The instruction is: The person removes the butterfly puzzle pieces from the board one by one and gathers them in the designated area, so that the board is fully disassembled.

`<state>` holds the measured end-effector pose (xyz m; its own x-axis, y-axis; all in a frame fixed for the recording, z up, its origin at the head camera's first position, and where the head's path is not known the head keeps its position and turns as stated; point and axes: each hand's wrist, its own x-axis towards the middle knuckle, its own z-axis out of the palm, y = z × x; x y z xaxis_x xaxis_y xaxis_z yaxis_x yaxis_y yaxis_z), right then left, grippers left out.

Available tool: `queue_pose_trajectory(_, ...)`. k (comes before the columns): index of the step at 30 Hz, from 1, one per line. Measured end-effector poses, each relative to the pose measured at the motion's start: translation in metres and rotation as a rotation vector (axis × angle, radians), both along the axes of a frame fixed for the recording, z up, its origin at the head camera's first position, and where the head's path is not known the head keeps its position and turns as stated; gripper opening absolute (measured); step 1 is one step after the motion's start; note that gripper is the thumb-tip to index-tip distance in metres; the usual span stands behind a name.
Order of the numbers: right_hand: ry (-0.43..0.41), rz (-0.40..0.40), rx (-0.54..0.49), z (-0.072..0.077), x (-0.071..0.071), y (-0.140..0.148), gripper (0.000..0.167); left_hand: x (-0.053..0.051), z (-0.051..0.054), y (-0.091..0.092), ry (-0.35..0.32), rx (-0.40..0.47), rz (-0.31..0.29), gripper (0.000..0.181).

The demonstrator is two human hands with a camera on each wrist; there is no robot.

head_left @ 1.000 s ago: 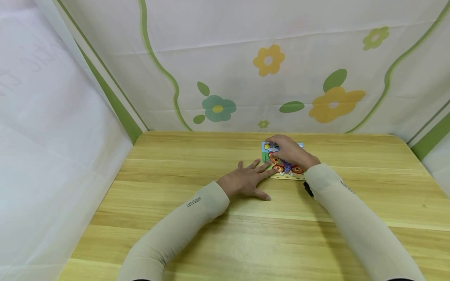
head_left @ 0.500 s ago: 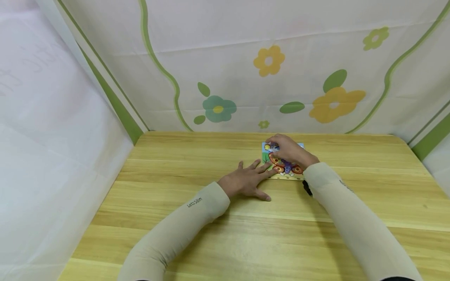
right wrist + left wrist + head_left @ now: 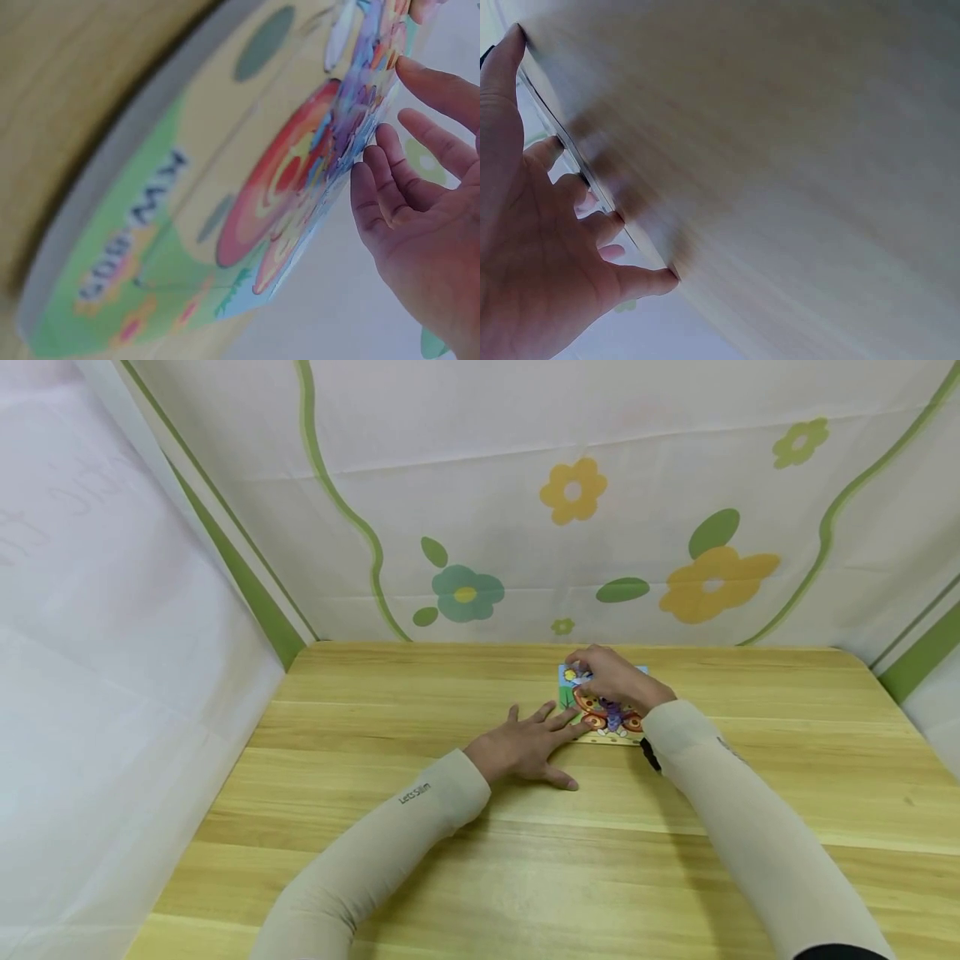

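A: And there it is, the butterfly picture board [image 3: 566, 700], flat on the wooden desk [image 3: 480, 877] by the far edge, just right of its middle!

B: What a bright one! A butterfly [image 3: 614, 719], orange-red wings with ringed spots, purple body. Yellow sun [image 3: 570, 676] in the blue far left corner, green down the left side, sandy strip along the near edge.

A: Any lettering?

B: Yes! The right wrist view gives dark characters [image 3: 174, 166] on a green corner: "KW-", then blurred digits, seemingly 805. Pink-centred flowers sit below.

A: And the hands?

B: Left hand [image 3: 528, 747] spread wide, fingers straight, two lying over the board's near left corner. Right hand [image 3: 618, 681] arches over the far part, thumb and fingers bent down to its face; whether they pinch a piece, I can't tell.

A: Left sleeve [image 3: 375, 835] reads "LetsSlim"; print on the right sleeve [image 3: 750, 810] is unreadable.

B: Beyond the far edge, a flowered curtain [image 3: 480, 510]!
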<state>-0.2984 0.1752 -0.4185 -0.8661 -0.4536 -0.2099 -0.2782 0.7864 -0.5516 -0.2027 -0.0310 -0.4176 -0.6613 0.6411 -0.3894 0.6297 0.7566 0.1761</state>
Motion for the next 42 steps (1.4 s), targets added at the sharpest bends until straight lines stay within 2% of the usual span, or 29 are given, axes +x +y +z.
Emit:
queue_pose_trajectory(15,-0.057,0.001,0.004,0.0022,-0.0058,0.0002,0.052,0.0003,0.0005,-0.0005,-0.006,0.022,0.001,0.095)
queue_pose_trajectory(21,-0.039,0.015,-0.003,0.0007,-0.0075,0.0011,0.047,0.0001,0.0000,-0.0010,0.008,0.003,0.001,0.095)
queue_pose_trajectory(32,-0.038,0.011,-0.049,-0.0024,-0.0065,0.0046,0.034,0.0008,0.0008,-0.0003,-0.008,0.005,0.002,0.096)
queue_pose_trajectory(42,-0.032,0.039,-0.057,-0.0017,-0.0076,0.0069,0.033,0.0006,0.0005,0.0007,-0.011,-0.001,0.004,0.096)
